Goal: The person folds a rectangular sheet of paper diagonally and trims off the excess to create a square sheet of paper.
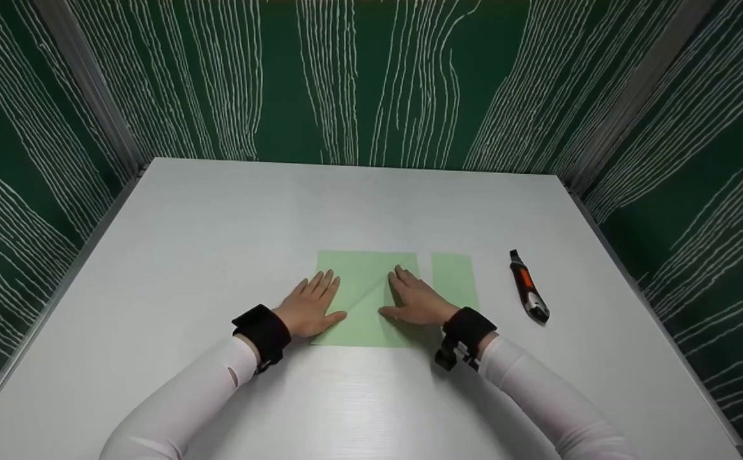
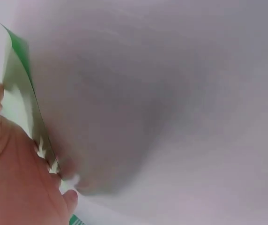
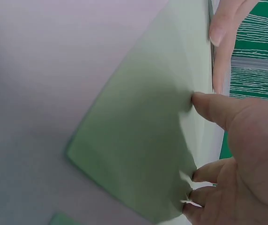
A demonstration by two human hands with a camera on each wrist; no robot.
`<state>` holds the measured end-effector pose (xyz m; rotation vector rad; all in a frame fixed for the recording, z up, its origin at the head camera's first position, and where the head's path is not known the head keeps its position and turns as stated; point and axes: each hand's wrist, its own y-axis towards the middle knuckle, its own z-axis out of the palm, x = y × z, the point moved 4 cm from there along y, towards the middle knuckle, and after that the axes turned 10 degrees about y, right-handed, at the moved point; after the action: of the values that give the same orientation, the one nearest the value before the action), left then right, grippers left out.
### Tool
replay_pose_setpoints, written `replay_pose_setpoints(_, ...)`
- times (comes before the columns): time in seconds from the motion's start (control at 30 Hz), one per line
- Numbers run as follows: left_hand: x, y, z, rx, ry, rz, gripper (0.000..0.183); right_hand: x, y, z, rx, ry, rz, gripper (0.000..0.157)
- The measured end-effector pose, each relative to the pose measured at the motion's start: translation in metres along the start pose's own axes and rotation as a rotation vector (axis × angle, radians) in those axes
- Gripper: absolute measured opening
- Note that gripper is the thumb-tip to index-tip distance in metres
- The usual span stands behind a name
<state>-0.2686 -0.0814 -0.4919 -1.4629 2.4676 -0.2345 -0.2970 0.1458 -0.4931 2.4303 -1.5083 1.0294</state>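
A square sheet of light green paper (image 1: 358, 329) lies flat on the white table, with a diagonal crease running across it. The left hand (image 1: 311, 304) rests with straight, spread fingers on the sheet's left edge. On the sheet's right side, the right hand (image 1: 417, 299) presses with its fingers extended and thumb out. In the right wrist view the fingertips of the right hand (image 3: 246, 154) touch the paper (image 3: 129, 136), near one of its corners. The left wrist view shows the left hand (image 2: 21, 178) along the edge of the paper (image 2: 19, 89).
A narrow green paper strip (image 1: 453, 275) lies just right of the sheet, partly behind the right wrist. Farther right is a black and orange utility knife (image 1: 528, 286). The white table (image 1: 218, 217) is bordered by green walls (image 1: 282, 83) with white wavy lines.
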Motion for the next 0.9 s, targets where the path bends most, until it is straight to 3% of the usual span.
replay_pose_setpoints(0.33, 0.011, -0.012, -0.004, 0.042, -0.012, 0.055, 0.079, 0.001, 0.0, 0.0, 0.016, -0.033, 0.007, 0.09)
replay_pose_setpoints(0.67, 0.019, -0.007, 0.005, -0.018, 0.029, 0.089, 0.084, 0.0, -0.001, 0.001, 0.008, -0.043, -0.009, 0.089)
replay_pose_setpoints(0.9, 0.023, -0.005, 0.007, -0.004, 0.049, 0.074, 0.086, -0.003, -0.002, 0.001, 0.024, -0.015, 0.009, 0.09)
